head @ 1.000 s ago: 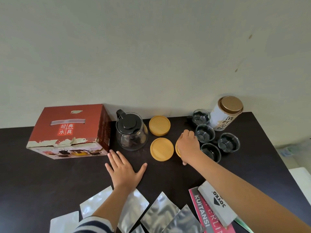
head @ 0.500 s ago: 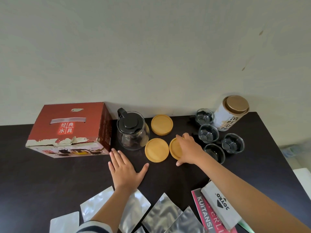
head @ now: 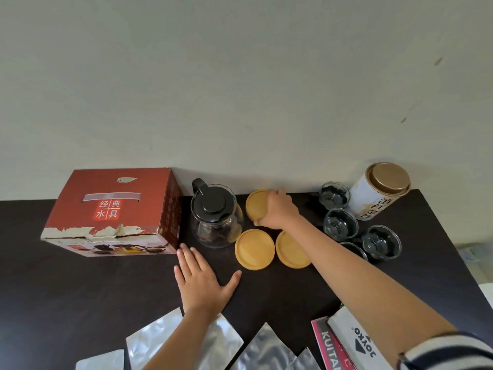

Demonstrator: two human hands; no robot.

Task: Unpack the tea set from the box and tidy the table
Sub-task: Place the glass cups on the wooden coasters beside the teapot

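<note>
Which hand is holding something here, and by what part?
The right hand grips the far wooden coaster by its right edge. The left hand lies flat on the table.

One head-worn wide-angle view here, looking forward and steeply down over the dark table (head: 80, 289) from close range. The pale wall (head: 240, 76) fills the upper half of the frame, both forearms reach in from the bottom edge, and no second view shares the scene.

Dark table (head: 80, 284) against pale wall (head: 240, 89) — few scuffs.
</note>
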